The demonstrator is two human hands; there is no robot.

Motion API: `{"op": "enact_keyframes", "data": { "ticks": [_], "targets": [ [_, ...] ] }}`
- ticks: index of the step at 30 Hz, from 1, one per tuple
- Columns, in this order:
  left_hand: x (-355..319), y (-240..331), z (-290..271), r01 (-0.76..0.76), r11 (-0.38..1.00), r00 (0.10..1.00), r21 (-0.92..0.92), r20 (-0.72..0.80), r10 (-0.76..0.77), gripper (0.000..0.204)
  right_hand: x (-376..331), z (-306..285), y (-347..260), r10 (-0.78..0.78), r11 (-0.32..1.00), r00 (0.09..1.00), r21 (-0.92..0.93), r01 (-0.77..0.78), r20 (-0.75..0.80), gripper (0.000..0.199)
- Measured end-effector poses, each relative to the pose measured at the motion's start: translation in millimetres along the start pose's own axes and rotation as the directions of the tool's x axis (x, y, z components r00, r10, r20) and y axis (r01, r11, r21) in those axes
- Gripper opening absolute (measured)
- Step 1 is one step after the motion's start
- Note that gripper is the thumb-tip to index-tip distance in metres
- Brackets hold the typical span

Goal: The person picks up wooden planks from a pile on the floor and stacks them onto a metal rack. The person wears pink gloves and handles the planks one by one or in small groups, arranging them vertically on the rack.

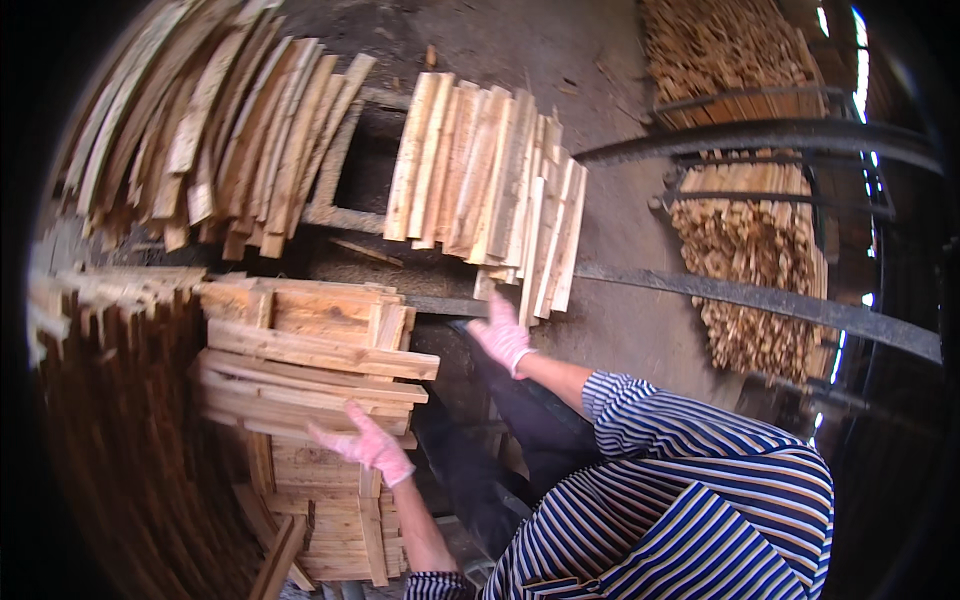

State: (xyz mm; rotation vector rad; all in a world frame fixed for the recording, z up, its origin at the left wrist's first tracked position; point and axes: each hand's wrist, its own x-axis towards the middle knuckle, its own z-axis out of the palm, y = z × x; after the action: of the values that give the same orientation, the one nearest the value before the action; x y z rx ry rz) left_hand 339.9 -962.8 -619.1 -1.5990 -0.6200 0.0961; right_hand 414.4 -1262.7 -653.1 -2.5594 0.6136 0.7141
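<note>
Left grip (372, 448): fingers apart, over loose slats (318, 380) at 8 o'clock; contact unclear
Right grip (502, 340): fingers apart, by the 6 o'clock ends of the slat pile (465, 170)
Slat pile: 12 o'clock

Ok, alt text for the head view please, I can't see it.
The left hand, gloved and open, is at loose boards lying across wooden panels; the right hand, also gloved and open, is by the near end of a row of slats. More wood is piled at upper left.
</note>
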Motion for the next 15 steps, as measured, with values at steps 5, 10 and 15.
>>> {"op": "enact_keyframes", "data": {
  "ticks": [5,10,15],
  "targets": [
    [-42,10,-129,0.746,-0.611,0.603,-0.265,-0.12,0.789,0.056,47,-26,138,0.488,0.872,0.864,-0.035,-0.487,0.128,0.094],
    [-120,91,-185,0.914,-0.256,0.205,-0.314,-0.187,0.961,0.055,95,33,141,0.55,0.835,0.83,-0.04,-0.549,0.092,0.109],
    [-149,138,-216,0.837,-0.175,0.064,-0.518,-0.226,0.972,0.063,107,33,203,0.5,0.866,0.862,0.082,-0.494,-0.084,0.079]
  ]
}}
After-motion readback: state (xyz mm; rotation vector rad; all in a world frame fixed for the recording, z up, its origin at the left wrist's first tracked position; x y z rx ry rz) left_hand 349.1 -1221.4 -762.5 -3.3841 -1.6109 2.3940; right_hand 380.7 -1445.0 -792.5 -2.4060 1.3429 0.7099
